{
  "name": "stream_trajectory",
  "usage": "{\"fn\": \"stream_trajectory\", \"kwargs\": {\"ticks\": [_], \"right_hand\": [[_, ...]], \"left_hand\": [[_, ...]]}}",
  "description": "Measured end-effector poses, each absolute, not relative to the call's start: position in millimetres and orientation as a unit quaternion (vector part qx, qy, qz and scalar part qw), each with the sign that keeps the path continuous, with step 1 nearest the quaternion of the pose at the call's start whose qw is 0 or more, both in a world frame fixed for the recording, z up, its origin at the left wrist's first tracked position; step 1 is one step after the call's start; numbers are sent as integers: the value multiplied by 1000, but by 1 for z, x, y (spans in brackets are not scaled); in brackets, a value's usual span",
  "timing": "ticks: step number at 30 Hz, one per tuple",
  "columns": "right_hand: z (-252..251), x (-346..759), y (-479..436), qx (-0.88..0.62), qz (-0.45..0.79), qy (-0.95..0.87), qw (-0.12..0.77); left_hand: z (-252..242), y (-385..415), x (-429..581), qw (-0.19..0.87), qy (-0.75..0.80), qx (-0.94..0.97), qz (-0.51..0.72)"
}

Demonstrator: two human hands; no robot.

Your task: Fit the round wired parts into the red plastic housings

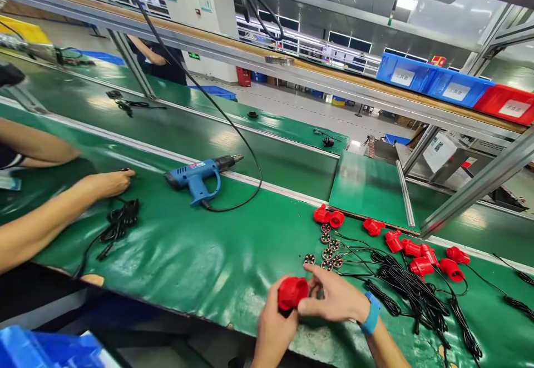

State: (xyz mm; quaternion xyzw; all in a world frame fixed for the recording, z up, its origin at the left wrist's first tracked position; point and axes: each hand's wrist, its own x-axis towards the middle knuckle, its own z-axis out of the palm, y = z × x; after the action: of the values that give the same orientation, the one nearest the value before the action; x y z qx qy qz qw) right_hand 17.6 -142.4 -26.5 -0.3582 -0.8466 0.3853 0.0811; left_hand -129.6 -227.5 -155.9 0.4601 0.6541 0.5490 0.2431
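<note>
Near the front edge of the green bench, my left hand [275, 323] is closed round a red plastic housing [293, 292]. My right hand [336, 297], with a blue band on its wrist, grips the housing's right side, its thumb against it and its fingers curled. Whether anything small sits between those fingers is hidden. Just beyond my hands lie several small round copper-and-black discs [327, 254] with thin leads. More red housings [421, 267] and bundles of coiled black cable [411, 287] are spread to the right.
A blue heat gun [196, 178] lies on the green bench [233, 245], its cord rising to the overhead shelf. At left, another person's hand [110, 183] is beside a coiled black cable [120, 220]. Blue bins [421, 79] and a red bin [507, 103] stand on the shelf.
</note>
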Motion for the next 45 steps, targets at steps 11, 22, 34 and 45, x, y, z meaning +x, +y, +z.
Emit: {"fn": "stream_trajectory", "kwargs": {"ticks": [11, 22, 34, 45], "right_hand": [[-73, -2, -145, -475, 190, -830, 222], [25, 124, -221, -464, 368, -710, 379], [-17, 105, -259, -476, 272, -797, 253], [-20, 108, -264, -446, 158, -857, 206]], "left_hand": [[-110, -258, -126, 485, 538, 218, 654], [-92, -247, -68, 527, 526, 418, 520], [-95, -254, -43, 452, 443, 574, 520], [-98, -258, -45, 449, 465, 578, 497]]}}
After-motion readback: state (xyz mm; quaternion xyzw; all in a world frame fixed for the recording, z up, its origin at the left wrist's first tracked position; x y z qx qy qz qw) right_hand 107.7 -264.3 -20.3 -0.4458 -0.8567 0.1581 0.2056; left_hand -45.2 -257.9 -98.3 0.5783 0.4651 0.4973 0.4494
